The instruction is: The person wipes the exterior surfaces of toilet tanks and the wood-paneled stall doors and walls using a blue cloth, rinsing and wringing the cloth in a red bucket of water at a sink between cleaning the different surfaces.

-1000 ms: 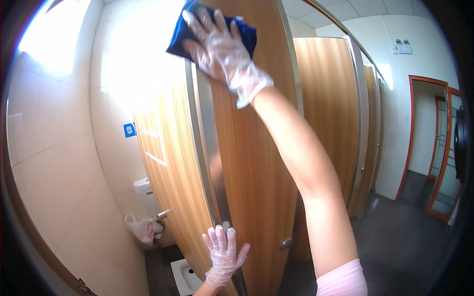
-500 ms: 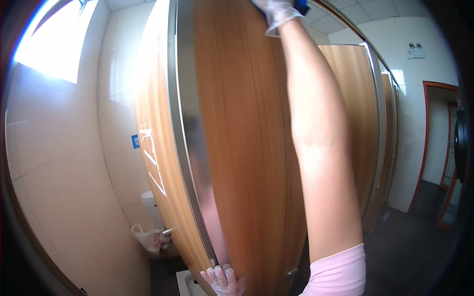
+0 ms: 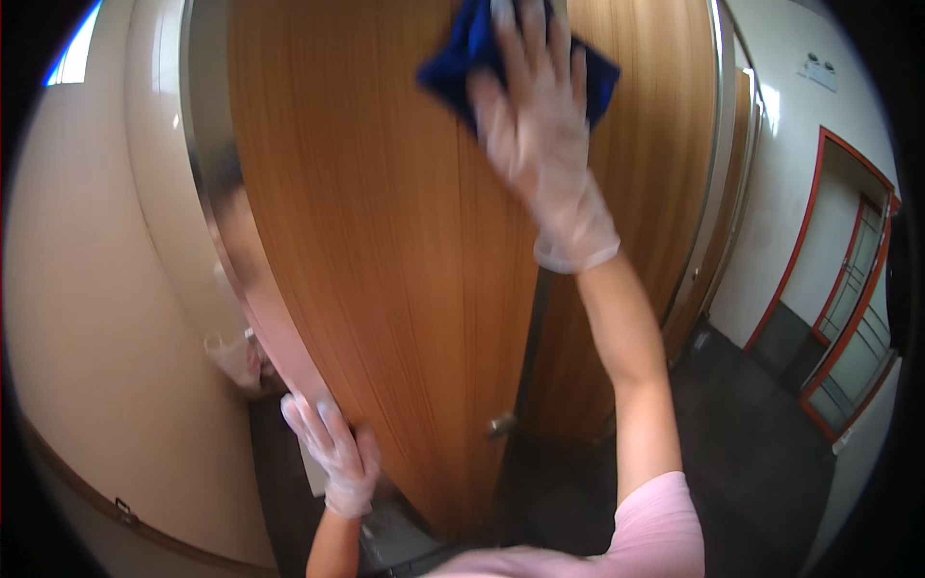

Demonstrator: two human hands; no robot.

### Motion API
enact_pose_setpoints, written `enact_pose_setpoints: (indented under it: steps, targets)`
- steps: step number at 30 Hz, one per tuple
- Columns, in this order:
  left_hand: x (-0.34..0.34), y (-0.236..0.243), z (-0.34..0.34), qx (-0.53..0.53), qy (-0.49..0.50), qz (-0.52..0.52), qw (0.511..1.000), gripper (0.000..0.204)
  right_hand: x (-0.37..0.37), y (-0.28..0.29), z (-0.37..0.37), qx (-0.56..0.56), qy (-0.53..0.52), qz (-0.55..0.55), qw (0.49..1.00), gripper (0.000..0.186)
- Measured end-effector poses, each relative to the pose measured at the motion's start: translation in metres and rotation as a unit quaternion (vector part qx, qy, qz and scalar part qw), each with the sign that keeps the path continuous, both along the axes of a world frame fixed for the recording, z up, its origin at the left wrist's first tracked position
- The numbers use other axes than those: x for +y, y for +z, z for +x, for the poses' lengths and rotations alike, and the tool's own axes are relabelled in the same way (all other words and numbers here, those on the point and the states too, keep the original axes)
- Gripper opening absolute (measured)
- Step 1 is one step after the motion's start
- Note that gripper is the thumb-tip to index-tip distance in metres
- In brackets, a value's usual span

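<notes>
- Blue cloth (image 3: 451,75) sits at 12 o'clock under the gloved right hand (image 3: 540,135). Half a second ago, both were nearly out of sight over the panel's top; now most of the cloth shows.
- That suggests the rubbing is back on the broad face of the wood-grain door panel (image 3: 385,241), near its far edge, rather than at the top. The head's view has swung too, so not all the shift is the hand's.
- The right grip is spread flat, seemingly pinning the cloth to the panel rather than curling round it; motion blurs the fingers.
- At 7 o'clock the gloved left hand (image 3: 337,460) holds nothing, fingers extended, apparently resting by the foot of the shiny metal strip (image 3: 207,87) along the panel's near edge. More of it shows now than half a second ago.
- The panel looks smooth, its grain upright; a metal knob (image 3: 499,425) projects between 5 and 6 o'clock.
- Around it: a pale wall (image 3: 67,270) at 9, a blurred plastic bag (image 3: 229,356) between 8 and 9, a red-framed glass door (image 3: 853,361) just past 3, and dark floor (image 3: 761,453) at 4.
</notes>
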State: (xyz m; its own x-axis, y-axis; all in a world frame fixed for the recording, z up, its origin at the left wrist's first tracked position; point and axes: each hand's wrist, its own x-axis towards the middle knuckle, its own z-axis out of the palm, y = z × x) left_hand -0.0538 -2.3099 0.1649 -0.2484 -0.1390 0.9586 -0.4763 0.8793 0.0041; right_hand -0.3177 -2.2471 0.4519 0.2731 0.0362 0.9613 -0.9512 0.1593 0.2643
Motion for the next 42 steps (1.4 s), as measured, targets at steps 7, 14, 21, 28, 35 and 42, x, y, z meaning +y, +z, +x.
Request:
enact_pose_setpoints:
  steps: [7, 14, 21, 28, 35, 42]
  targets:
    - [-0.002, 0.004, 0.011, 0.017, -0.022, -0.032, 0.999, 0.062, 0.032, -0.334, 0.030, -0.132, -0.010, 0.268, 0.954, 0.065]
    - [0.033, 0.001, 0.049, 0.048, -0.058, 0.067, 0.995, 0.058, 0.043, -0.212, 0.029, -0.096, -0.014, 0.184, 0.978, 0.064]
    - [0.062, -0.010, 0.111, 0.104, 0.004, 0.212, 0.972, 0.056, 0.015, -0.097, 0.037, -0.159, 0.083, -0.100, 0.979, 0.055]
    - [0.080, -0.036, 0.178, 0.104, 0.025, 0.288, 0.952, 0.055, 0.009, -0.315, 0.065, -0.364, 0.075, -0.053, 0.927, 0.066]
    - [0.077, -0.049, 0.243, 0.089, 0.040, 0.317, 0.944, 0.052, 0.000, -0.290, 0.106, -0.518, 0.028, -0.057, 0.853, 0.067]
    - [0.067, -0.050, 0.291, 0.074, 0.027, 0.309, 0.948, 0.051, -0.018, -0.185, 0.202, -0.281, 0.006, 0.027, 0.959, 0.065]
